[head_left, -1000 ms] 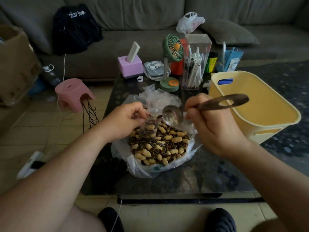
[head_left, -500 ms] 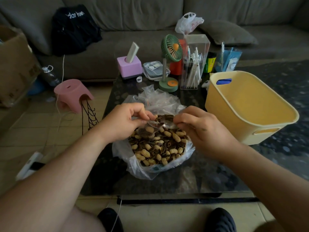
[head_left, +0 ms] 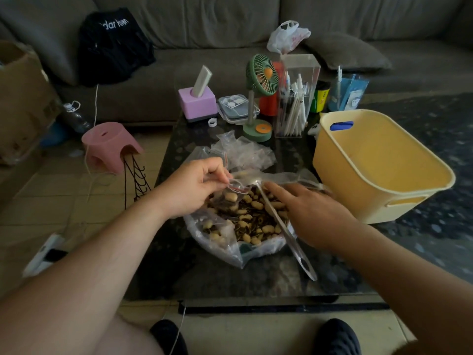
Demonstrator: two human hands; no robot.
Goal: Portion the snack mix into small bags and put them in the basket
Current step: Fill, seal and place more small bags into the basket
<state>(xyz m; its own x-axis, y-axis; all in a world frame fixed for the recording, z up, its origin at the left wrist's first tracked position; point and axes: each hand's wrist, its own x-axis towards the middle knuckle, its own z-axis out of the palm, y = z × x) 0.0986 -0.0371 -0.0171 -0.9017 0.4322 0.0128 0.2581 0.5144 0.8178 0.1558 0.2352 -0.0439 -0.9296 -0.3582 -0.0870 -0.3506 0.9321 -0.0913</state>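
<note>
Small bag (head_left: pixel 230 194): thin, limp, slippery film, part-filled, light; left hand (head_left: pixel 190 188) fingers pinch its mouth rim above snack mix (head_left: pixel 252 213) on worktop (head_left: pixel 204 272). Best held there. Right hand (head_left: pixel 311 212) fingers straight, spread, gripping nothing. Basket (head_left: pixel 378 172) right.

Legible text: one item only. Black bag (head_left: pixel 112 44) on the sofa (head_left: pixel 204 19) carries white lettering, partly creased; readable portion "dar h", remainder unclear. White plastic bag (head_left: pixel 288 37) shows red print, too blurred to read. Yellow-green container (head_left: pixel 320 97): dark label marks, illegible.
</note>
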